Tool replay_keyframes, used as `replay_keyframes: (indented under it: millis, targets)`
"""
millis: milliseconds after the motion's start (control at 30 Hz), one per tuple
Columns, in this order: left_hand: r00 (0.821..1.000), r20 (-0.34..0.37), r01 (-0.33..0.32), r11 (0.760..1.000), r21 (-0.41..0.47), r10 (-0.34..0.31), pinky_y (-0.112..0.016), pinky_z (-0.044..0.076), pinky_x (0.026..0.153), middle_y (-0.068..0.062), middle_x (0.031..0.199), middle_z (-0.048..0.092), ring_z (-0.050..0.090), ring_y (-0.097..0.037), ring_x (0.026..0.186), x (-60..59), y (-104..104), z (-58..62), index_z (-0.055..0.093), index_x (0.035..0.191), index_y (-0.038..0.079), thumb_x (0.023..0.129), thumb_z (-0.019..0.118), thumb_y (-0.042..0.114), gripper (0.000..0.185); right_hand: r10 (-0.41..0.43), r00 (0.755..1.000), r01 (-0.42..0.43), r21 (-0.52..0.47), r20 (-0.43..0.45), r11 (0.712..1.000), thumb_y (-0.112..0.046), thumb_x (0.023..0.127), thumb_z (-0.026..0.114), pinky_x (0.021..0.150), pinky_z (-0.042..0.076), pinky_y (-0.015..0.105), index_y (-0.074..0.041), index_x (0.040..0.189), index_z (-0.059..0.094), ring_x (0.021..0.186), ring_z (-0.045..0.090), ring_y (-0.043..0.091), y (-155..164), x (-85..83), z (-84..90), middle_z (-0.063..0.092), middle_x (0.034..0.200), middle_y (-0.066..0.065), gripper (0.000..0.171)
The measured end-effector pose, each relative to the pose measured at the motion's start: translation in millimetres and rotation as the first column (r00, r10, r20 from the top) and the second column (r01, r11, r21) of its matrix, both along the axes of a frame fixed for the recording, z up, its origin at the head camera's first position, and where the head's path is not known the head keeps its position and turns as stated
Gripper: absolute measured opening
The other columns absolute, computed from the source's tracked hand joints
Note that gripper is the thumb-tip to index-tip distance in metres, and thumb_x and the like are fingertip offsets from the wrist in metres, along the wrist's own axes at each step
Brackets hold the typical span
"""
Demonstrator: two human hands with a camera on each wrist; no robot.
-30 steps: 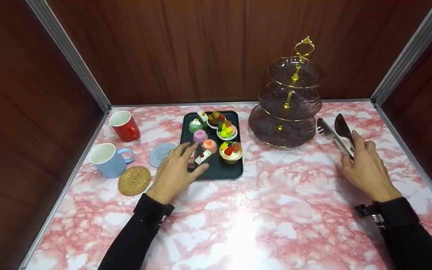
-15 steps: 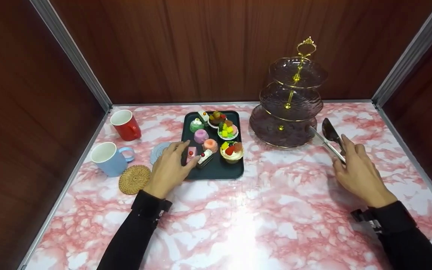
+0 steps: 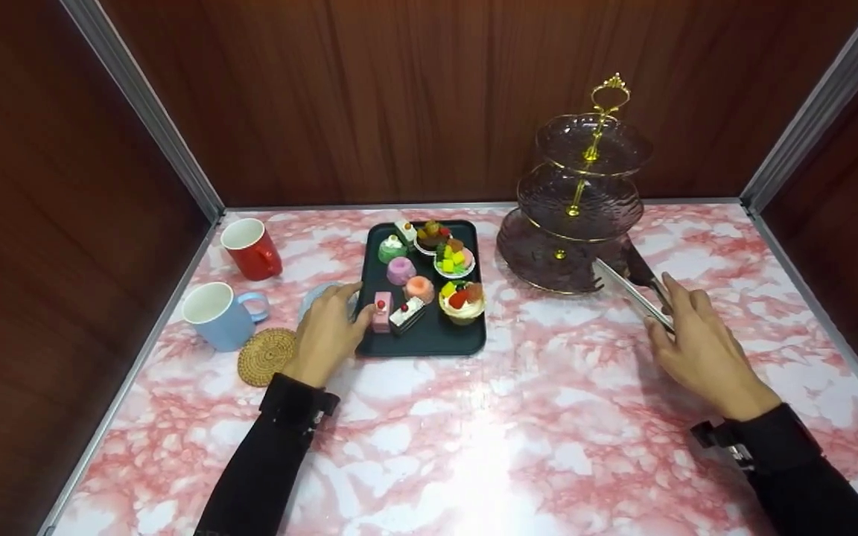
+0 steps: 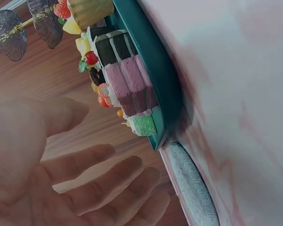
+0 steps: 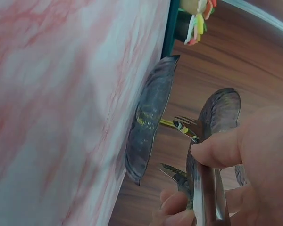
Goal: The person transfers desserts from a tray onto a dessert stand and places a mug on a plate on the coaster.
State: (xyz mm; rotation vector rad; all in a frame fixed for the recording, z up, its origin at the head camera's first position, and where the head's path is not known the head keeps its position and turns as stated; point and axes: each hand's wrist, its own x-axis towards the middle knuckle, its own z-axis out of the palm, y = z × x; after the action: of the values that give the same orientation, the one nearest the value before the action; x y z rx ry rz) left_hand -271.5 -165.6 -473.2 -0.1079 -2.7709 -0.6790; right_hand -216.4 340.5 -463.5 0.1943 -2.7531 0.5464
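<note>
My left hand (image 3: 322,327) hovers at the left side of a dark green tray (image 3: 440,342), its fingers loosely bent and holding nothing in the left wrist view. Nearest to it on the tray are a pink cake slice (image 3: 382,318) and a dark layered slice (image 3: 407,316) with white topping. Fruit-topped cupcakes (image 3: 462,304) and small round puddings (image 3: 401,270) share the tray. Metal serving tongs (image 3: 636,295), with one forked end and one spoon-like end, are gripped in my right hand (image 3: 708,353). Their spread tips are near the bottom tier of a dark glass three-tier stand (image 3: 529,260).
A red mug (image 3: 244,253) and a light blue mug (image 3: 214,320) stand at the left. Beside them lie a woven coaster (image 3: 265,359) and a blue-grey coaster (image 4: 191,183), partly behind my left hand. Wood-pattern panels (image 3: 399,104) enclose the marbled tabletop (image 3: 548,424).
My left hand has drawn back leftward from over the cakes, uncovering the pink slice. My right hand has moved left with the tongs, bringing their tips closer to the stand.
</note>
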Motion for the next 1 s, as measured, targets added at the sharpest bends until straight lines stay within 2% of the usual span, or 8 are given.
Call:
replay_keyframes:
  millis: [133,300,533,800,1000]
  targets:
    - [1.0,0.0,-0.029,1.0,0.006,0.029,-0.043,0.047,0.088,-0.005,0.113,0.062,0.058,-0.024,0.106,-1.5,-2,1.6,0.06,0.122,0.019,0.082,0.063,0.043,0.047,0.02,1.0,-0.02,0.002,-0.009,1.0,-0.035,0.091,0.051,0.063,0.043,0.052,-0.015,0.148,0.018,0.081,0.052,0.033,-4,1.2,-1.0,0.044,0.111,0.022,0.069]
    - [0.999,0.007,-0.036,0.999,0.011,0.036,-0.042,0.049,0.082,-0.008,0.104,0.065,0.06,-0.025,0.098,-3.1,-3,1.4,0.063,0.117,0.014,0.081,0.066,0.038,0.043,0.051,0.998,-0.051,0.011,-0.031,0.999,-0.033,0.09,0.053,0.063,0.043,0.049,-0.014,0.148,0.019,0.076,0.05,0.029,-9,1.2,-2.8,0.045,0.108,0.019,0.069]
    - [0.999,0.052,-0.019,1.0,0.018,0.018,-0.042,0.05,0.079,-0.012,0.102,0.066,0.061,-0.025,0.093,-5.8,-5,0.5,0.063,0.115,0.009,0.081,0.068,0.032,0.041,0.073,0.996,-0.072,0.01,-0.048,0.997,-0.032,0.089,0.056,0.064,0.045,0.051,-0.019,0.148,0.019,0.075,0.052,0.029,-17,1.5,-3.5,0.047,0.111,0.017,0.07]
    - [0.997,0.081,-0.021,1.0,0.022,0.019,-0.043,0.049,0.084,-0.014,0.101,0.067,0.062,-0.027,0.095,-9.7,-6,-0.4,0.065,0.109,0.006,0.079,0.07,0.02,0.034,0.094,0.994,-0.093,0.033,-0.053,0.995,-0.033,0.088,0.057,0.053,0.039,0.035,-0.028,0.148,0.017,0.063,0.043,0.018,-31,1.5,-2.8,0.047,0.108,0.01,0.072]
    - [0.991,0.132,-0.022,0.999,0.026,0.018,-0.043,0.049,0.083,-0.013,0.1,0.067,0.061,-0.026,0.096,-9.8,-7,-2.8,0.065,0.109,0.008,0.077,0.07,0.014,0.033,0.118,0.992,-0.117,0.019,-0.039,0.993,-0.036,0.088,0.057,0.055,0.043,0.038,-0.032,0.147,0.019,0.065,0.048,0.018,-42,0.9,-4.6,0.047,0.111,0.009,0.07]
